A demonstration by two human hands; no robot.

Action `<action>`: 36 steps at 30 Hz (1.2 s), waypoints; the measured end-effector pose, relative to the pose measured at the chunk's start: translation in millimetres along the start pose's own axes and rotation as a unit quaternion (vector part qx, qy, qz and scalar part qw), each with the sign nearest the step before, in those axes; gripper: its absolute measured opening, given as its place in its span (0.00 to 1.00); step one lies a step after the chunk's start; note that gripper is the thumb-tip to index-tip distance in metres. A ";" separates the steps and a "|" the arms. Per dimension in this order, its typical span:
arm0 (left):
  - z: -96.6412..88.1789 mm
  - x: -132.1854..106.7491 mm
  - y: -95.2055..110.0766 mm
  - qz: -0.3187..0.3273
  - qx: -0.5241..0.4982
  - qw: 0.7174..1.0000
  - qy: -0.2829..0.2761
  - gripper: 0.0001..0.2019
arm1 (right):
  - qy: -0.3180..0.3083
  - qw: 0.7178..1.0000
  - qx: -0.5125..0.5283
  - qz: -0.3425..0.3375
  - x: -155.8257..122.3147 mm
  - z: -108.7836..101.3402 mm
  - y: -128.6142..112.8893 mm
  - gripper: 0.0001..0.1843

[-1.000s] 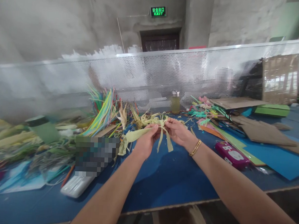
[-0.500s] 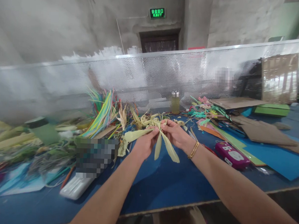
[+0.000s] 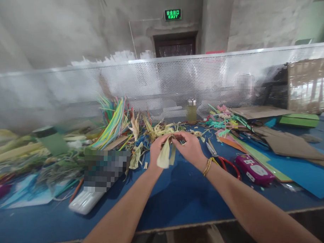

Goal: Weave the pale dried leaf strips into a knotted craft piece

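Both my hands meet above the blue table (image 3: 175,200), pinching the same bundle of pale yellow-green husk strips (image 3: 164,155). My left hand (image 3: 158,149) grips the bundle from the left, its fingers closed over the top. My right hand (image 3: 189,149), with a gold bracelet at the wrist, is closed on the bundle's upper end from the right. The strips hang down between the two hands. Just right of my right wrist lie red-handled scissors (image 3: 224,162) on the table.
A heap of coloured strips and dried husks (image 3: 116,123) lies behind the hands. A small bottle (image 3: 191,111) stands by the perforated metal screen (image 3: 163,82). A pink box (image 3: 254,170), cardboard sheets (image 3: 286,145) and green paper lie right. A white case (image 3: 86,201) lies front left.
The long strip that stuck out to the left has been drawn in; the bundle now hangs short and folded between my hands. The scissors have come into sight by my right wrist.
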State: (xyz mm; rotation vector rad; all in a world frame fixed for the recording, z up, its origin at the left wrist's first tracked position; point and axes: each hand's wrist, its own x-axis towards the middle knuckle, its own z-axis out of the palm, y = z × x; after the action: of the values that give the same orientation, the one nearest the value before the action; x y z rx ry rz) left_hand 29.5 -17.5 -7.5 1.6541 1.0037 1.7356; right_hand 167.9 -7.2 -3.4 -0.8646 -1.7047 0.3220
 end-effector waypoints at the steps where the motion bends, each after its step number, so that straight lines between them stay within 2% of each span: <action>1: 0.6 -0.5 2.7 0.020 0.017 1.000 -0.013 0.11 | 0.007 1.000 -0.007 0.009 0.3 -0.5 0.6 0.10; 3: 1.9 -1.5 6.6 0.037 0.028 0.999 -0.023 0.12 | 0.021 0.999 -0.011 0.030 1.7 -1.7 2.5 0.07; 7: 2.5 -2.3 7.6 0.019 0.035 0.999 -0.006 0.13 | 0.016 0.998 0.014 0.053 3.6 -2.8 3.4 0.12; 10: -0.1 -2.8 9.7 0.034 0.055 0.998 0.003 0.12 | -0.013 0.998 0.040 0.039 2.4 -1.8 0.4 0.11; 14: -4.5 -3.1 15.7 0.045 0.093 0.995 -0.013 0.11 | -0.057 0.996 0.043 0.044 0.8 -2.4 -3.4 0.16; 18: -6.5 0.5 11.5 0.022 0.098 0.995 0.002 0.09 | -0.080 0.994 0.052 0.054 5.1 -7.1 0.6 0.07; 24: -4.2 5.4 2.6 -0.017 0.058 0.998 -0.004 0.09 | -0.091 0.989 0.101 0.064 12.7 -11.5 12.2 0.05; 31: -3.2 4.5 7.1 -0.053 0.020 0.998 -0.023 0.07 | -0.112 0.958 0.200 0.170 14.7 -15.4 7.7 0.01; 36: -0.3 3.2 11.5 -0.094 -0.022 0.995 -0.031 0.08 | -0.143 0.933 0.242 0.224 17.4 -23.1 10.4 0.03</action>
State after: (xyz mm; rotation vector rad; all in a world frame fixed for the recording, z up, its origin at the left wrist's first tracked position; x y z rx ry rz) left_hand 30.2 -21.6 3.7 1.5239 1.0481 1.5623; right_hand 191.6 6.9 10.1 -0.8504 -1.5630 1.1770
